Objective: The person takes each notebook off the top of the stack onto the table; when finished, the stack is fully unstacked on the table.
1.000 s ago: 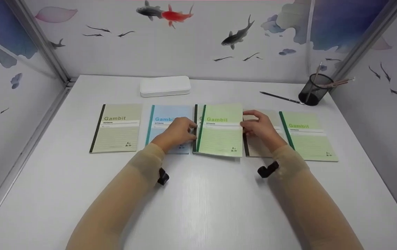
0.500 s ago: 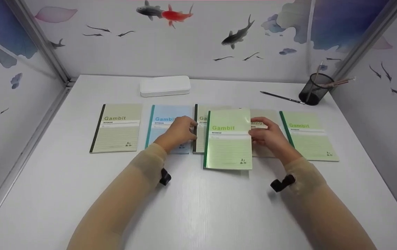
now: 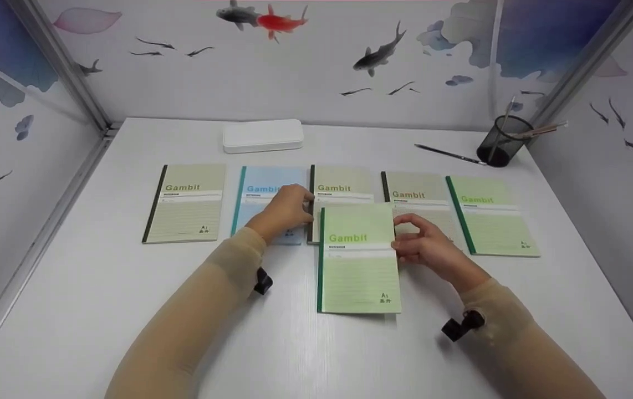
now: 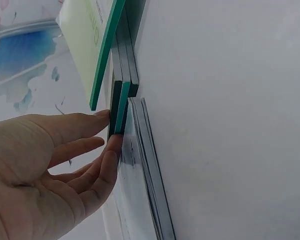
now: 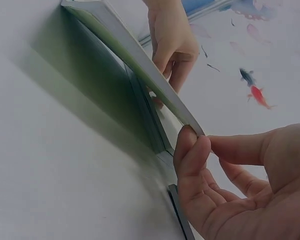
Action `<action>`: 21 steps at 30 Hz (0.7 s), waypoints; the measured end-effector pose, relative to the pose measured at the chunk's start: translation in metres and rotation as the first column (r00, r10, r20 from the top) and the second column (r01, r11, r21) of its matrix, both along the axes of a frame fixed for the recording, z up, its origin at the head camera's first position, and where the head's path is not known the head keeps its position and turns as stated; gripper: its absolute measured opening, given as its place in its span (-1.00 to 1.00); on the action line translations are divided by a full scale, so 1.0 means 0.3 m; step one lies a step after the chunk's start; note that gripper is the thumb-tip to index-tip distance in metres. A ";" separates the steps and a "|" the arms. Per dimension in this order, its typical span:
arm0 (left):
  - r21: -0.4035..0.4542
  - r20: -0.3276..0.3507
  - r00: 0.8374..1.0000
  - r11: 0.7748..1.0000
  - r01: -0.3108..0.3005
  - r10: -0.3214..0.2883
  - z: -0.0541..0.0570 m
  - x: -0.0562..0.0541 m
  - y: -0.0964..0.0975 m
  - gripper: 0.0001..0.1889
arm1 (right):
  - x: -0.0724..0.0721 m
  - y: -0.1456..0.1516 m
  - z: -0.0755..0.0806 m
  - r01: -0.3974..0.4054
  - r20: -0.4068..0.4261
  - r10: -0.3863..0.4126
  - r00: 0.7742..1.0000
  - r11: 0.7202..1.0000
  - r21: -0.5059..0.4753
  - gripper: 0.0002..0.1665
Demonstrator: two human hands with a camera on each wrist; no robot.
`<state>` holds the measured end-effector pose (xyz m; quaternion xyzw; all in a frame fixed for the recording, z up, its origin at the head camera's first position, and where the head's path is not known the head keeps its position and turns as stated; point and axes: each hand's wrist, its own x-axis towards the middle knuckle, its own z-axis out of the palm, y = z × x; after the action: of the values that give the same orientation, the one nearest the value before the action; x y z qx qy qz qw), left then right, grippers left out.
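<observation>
My right hand (image 3: 433, 246) pinches the right edge of a light green notebook (image 3: 358, 277) with a dark green spine. In the right wrist view this notebook is tilted above the table, thumb on one cover and fingers on the other. It overlaps the lower part of a beige notebook (image 3: 344, 180) with a black spine, top of a small stack. My left hand (image 3: 286, 208) lies over the blue notebook (image 3: 264, 177), its thumb and fingertips at the beige notebook's spine. In the left wrist view, a green spine (image 4: 122, 107) shows beneath the dark one.
Another beige notebook (image 3: 192, 216) lies far left. To the right lie a brown-grey notebook (image 3: 413, 185) and a green notebook (image 3: 491, 227). Behind the row are a white case (image 3: 263, 136), a black pencil (image 3: 447, 153) and a mesh cup (image 3: 502, 144) holding pencils.
My right hand has drawn the green notebook off the middle stack, first slightly right, then toward me. The beige notebook beneath has come into view. My left hand has stayed put.
</observation>
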<state>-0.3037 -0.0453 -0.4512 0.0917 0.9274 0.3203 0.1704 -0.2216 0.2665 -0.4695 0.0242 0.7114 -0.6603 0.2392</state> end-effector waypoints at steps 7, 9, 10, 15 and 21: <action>-0.029 0.014 1.000 1.000 -0.005 0.005 0.007 0.001 0.010 -0.45 | 0.068 -0.020 -0.007 -0.091 0.009 0.091 0.996 0.996 -0.010 -0.44; -0.027 0.023 1.000 1.000 -0.009 0.010 0.009 0.002 0.011 -0.45 | 0.083 -0.024 -0.009 -0.118 0.014 0.118 0.993 0.993 -0.016 -0.46; -0.026 0.028 1.000 1.000 -0.011 0.012 0.010 0.003 0.011 -0.44 | 0.091 -0.024 -0.010 -0.131 0.018 0.131 0.991 0.991 -0.017 -0.46; -0.014 0.029 1.000 1.000 -0.002 0.002 0.014 0.008 0.015 -0.44 | 0.124 -0.022 -0.013 -0.175 0.046 0.174 0.984 0.985 0.003 -0.46; -0.028 -0.012 1.000 0.999 0.021 -0.021 0.014 0.011 0.010 -0.47 | 0.138 -0.033 -0.007 -0.234 0.065 0.228 0.971 0.968 0.095 -0.44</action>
<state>-0.3005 -0.0422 -0.4471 0.1009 0.9318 0.3050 0.1691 -0.1802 0.2566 -0.4715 -0.0291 0.7354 -0.5900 0.3319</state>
